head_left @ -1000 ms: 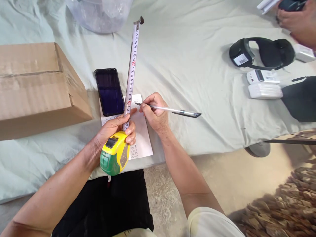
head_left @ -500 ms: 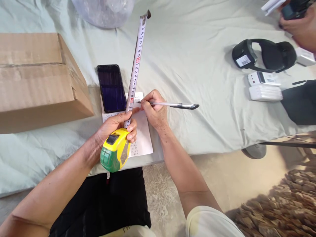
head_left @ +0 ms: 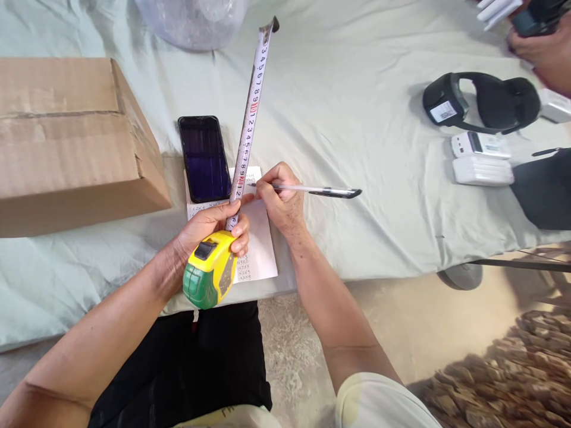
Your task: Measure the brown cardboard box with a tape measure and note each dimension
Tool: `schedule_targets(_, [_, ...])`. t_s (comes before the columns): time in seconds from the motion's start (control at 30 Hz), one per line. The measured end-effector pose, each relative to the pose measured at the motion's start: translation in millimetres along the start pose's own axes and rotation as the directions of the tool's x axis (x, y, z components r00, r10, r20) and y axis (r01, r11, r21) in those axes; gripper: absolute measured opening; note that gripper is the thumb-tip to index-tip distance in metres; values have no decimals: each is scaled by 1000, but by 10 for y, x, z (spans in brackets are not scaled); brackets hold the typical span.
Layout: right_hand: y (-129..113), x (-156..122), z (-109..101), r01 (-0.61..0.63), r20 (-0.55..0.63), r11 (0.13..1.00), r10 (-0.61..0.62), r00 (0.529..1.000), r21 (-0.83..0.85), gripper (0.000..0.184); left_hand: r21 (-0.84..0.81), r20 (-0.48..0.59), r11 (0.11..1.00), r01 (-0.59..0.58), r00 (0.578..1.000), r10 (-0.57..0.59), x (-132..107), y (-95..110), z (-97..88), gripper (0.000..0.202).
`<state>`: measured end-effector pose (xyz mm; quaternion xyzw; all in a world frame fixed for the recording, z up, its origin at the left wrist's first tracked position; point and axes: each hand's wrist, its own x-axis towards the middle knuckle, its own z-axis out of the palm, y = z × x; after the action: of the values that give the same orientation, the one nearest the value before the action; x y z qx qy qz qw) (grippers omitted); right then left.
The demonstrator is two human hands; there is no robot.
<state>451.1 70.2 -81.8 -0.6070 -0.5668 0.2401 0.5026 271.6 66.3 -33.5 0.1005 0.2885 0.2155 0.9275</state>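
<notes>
My left hand [head_left: 209, 229] grips a yellow and green tape measure [head_left: 207, 277]. Its white blade [head_left: 251, 113] sticks out and up, away from me, over the table. My right hand [head_left: 279, 199] pinches a clear pen [head_left: 312, 190] with a black cap end pointing right. The pen's tip rests near the top of a white sheet of paper [head_left: 259, 249] covered with small handwritten numbers. A black phone [head_left: 204, 157] with a dark screen lies on the paper's upper left part.
A brown cardboard box [head_left: 71, 142] stands at the left on the pale cloth-covered table [head_left: 348, 101]. A black headset [head_left: 484, 101], white devices [head_left: 482, 157] and a dark object lie at the right. Another person's hand [head_left: 542, 47] holds things at the top right. A clear plastic bag [head_left: 191, 21] sits at the back.
The view has shifted slightly. The tape blade has tilted a little to the right. Both hands keep their holds, with the pen's tip still at the paper.
</notes>
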Motion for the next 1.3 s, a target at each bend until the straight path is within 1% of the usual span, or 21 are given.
schedule_targets(0.3, [8,-14,20,-8,-7,999,8,1000,-34,16,10,27,1000,-14,1000,14,1,-3,-8,32])
schedule_targets(0.57, [13,-22,-10,-5,-7,1000,5,1000,13,17,1,-3,1000,-4,1000,4,5,-5,-4,33])
schedule_targets(0.8, [21,-24,5,-9,-29,999,8,1000,-43,19,-2,13,1000,-7,1000,7,7,1,-9,34])
schedule_targets(1.0, [16,-23,-3,-12,-7,1000,12,1000,-12,18,3,23,1000,-19,1000,19,3,-11,-16,34])
schedule_targets(1.17, [7,-26,1,-14,-29,999,12,1000,-46,16,-1,15,1000,-15,1000,15,3,-11,-18,35])
schedule_targets(1.3, [13,-39,-7,-42,-71,999,40,997,-23,16,-11,34,1000,-9,999,9,17,-17,-37,34])
